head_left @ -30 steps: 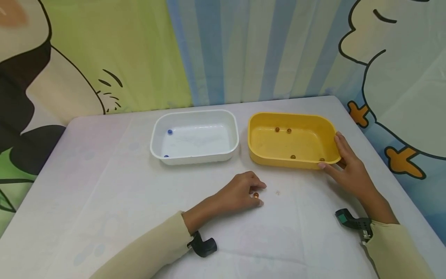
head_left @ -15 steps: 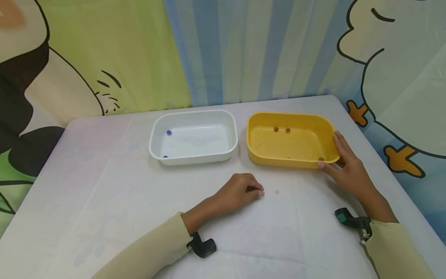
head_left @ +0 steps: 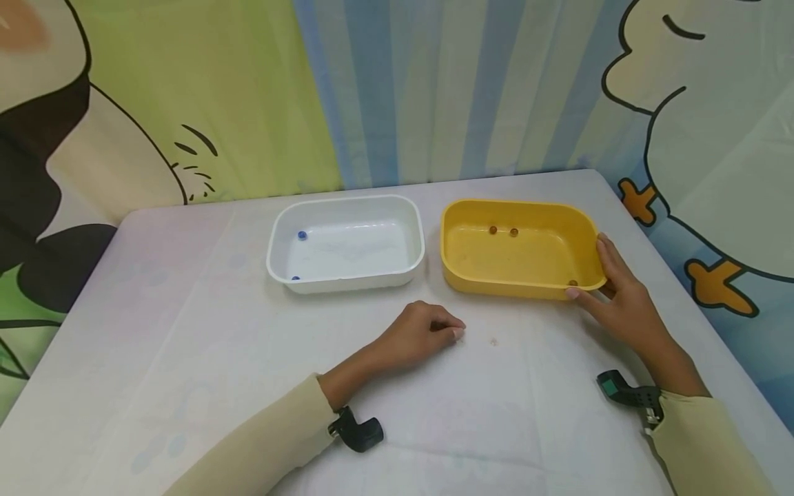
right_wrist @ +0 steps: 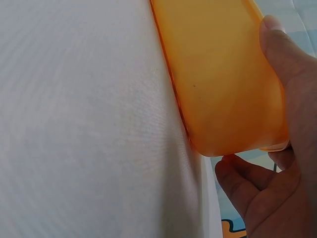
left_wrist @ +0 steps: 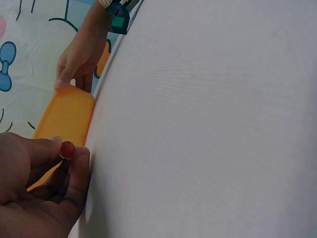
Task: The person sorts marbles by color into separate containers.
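Note:
My left hand [head_left: 417,336] is over the table in front of the two trays, thumb and fingertips pinching a small reddish-amber marble [left_wrist: 67,149]. In the head view the fingers hide that marble. At the right end of the yellow tray [head_left: 515,288], my right hand [head_left: 626,310] grips the corner, thumb at the front rim and fingers round the end wall. Inside this tray are amber marbles: one marble [head_left: 493,230] and another [head_left: 513,233] near the back, and a third marble [head_left: 573,283] by the front right corner.
Left of the yellow tray stands a white tray [head_left: 347,284] with a blue marble [head_left: 302,235] and a second blue marble [head_left: 296,278] partly behind its front wall. A white cloth [head_left: 186,331] covers the table. Behind hangs a cartoon-printed curtain [head_left: 434,89].
My left thumb and fingers have closed on the amber marble on the table, and the hand has shifted slightly left and back. A marble near the yellow tray's front wall has gone from sight.

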A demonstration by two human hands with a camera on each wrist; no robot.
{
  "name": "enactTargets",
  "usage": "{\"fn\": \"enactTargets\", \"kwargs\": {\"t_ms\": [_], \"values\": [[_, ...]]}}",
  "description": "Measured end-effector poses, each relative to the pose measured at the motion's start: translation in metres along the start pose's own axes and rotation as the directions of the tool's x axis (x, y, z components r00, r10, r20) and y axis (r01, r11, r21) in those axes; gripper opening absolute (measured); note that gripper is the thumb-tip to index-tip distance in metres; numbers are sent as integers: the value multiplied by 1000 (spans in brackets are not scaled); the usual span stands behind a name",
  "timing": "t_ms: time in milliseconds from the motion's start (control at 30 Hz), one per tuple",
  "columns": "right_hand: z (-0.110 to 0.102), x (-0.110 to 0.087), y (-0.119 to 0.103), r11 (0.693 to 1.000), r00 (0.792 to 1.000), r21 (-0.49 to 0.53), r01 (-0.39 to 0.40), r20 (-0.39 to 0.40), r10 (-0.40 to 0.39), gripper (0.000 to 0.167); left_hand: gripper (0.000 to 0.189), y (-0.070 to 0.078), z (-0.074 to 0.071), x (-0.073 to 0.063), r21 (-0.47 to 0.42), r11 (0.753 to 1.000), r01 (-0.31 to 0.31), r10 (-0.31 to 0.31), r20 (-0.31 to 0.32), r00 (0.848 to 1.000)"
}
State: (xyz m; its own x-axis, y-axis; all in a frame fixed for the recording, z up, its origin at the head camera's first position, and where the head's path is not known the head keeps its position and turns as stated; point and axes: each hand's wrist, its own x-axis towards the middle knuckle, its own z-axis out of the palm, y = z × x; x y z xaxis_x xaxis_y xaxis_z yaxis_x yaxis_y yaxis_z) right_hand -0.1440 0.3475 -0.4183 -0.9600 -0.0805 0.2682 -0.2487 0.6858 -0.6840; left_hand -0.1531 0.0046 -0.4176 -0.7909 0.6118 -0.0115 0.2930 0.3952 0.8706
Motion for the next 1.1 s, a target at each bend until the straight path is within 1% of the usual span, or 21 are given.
{"fn": "enactTargets", "kwargs": {"t_ms": [167, 233, 400, 467, 600, 700, 833, 1000, 1100], "values": [[0, 1, 1, 1000, 1000, -3, -5, -3, 5, 97, 14, -2, 1, 2, -121, 991, 50, -51, -5, 999], [1, 1, 1, 1000, 1000, -2, 1, -3, -1, 97, 14, -3, 0, 2, -147, 987, 68, -69, -1, 998], [0, 1, 1, 1000, 1000, -6, 0, 0, 0, 97, 16, -3, -3, 2, -119, 988, 99, -99, 11, 995], [0, 1, 1, 1000, 1000, -9, -6, 0, 6, 97, 16, -4, -4, 2, -108, 989, 100, -99, 13, 995], [0, 1, 1, 1000, 1000, -11, -10, 0, 10, 97, 16, -3, -5, 3, -122, 987, 104, -102, 23, 995], [-1, 0, 0, 1000, 1000, -10, -9, 0, 9, 97, 16, -2, -7, 5, -125, 986, 108, -107, 18, 994], [-1, -1, -1, 1000, 1000, -4, -1, 1, 1, 96, 16, 4, -13, 8, -153, 982, 112, -112, 9, 994], [-1, 0, -2, 1000, 1000, -3, -12, 3, 12, 97, 17, 15, -21, 11, -189, 974, 126, -128, 5, 992], [-1, 0, -2, 1000, 1000, 1, -14, 3, 14, 97, 18, 19, -24, 13, -200, 973, 115, -118, -2, 993]]}}
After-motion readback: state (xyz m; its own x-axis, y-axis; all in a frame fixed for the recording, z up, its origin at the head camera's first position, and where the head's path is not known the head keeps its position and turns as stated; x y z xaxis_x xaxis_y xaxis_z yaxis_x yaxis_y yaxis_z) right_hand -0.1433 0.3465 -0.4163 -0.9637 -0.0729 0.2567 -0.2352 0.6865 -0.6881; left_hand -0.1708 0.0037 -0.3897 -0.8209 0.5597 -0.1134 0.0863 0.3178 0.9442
